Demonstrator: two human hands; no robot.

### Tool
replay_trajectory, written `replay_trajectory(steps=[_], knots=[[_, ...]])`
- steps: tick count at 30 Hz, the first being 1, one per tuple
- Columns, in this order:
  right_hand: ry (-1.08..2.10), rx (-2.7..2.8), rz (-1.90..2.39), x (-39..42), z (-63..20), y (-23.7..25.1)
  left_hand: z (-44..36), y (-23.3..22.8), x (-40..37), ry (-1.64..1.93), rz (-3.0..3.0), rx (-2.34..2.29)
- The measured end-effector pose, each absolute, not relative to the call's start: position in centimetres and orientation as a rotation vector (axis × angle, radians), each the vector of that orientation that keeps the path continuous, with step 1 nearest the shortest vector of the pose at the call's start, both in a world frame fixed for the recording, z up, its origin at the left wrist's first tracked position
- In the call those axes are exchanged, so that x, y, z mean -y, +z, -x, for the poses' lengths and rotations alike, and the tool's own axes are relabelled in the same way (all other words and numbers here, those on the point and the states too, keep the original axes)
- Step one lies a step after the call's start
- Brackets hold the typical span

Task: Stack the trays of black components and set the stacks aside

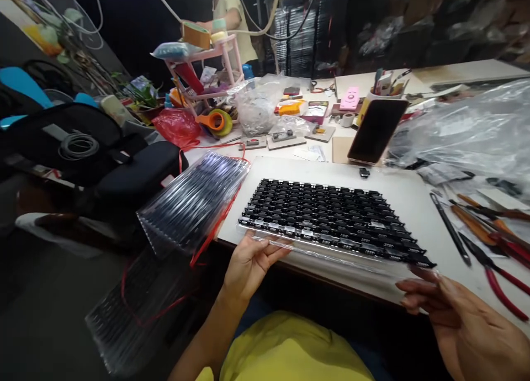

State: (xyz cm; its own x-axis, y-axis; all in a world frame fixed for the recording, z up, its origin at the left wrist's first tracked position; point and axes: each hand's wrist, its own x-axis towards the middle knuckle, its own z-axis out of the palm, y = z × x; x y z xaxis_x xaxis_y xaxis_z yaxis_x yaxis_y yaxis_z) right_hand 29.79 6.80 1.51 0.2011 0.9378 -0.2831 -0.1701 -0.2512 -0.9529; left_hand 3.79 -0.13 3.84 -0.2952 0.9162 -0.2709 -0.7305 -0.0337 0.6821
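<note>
Here, left hand, right hand, gripping unlabelled tray

tray on table | phone behind | pliers right | tube bundle left

A dark phone leans at twelve o'clock on the counter; red-handled pliers lie at three, a tape roll at ten.

Bare white board beyond the tray; pliers crowding right; bagged tubes left
</note>
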Motion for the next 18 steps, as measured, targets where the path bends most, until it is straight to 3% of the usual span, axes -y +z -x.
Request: replay_trajectory(steps=[18], knots=[[1.368, 0.842, 1.414, -6.67, -30.05, 1.53, -3.62, 3.35, 0.03, 1.657, -0.277, -0.845]])
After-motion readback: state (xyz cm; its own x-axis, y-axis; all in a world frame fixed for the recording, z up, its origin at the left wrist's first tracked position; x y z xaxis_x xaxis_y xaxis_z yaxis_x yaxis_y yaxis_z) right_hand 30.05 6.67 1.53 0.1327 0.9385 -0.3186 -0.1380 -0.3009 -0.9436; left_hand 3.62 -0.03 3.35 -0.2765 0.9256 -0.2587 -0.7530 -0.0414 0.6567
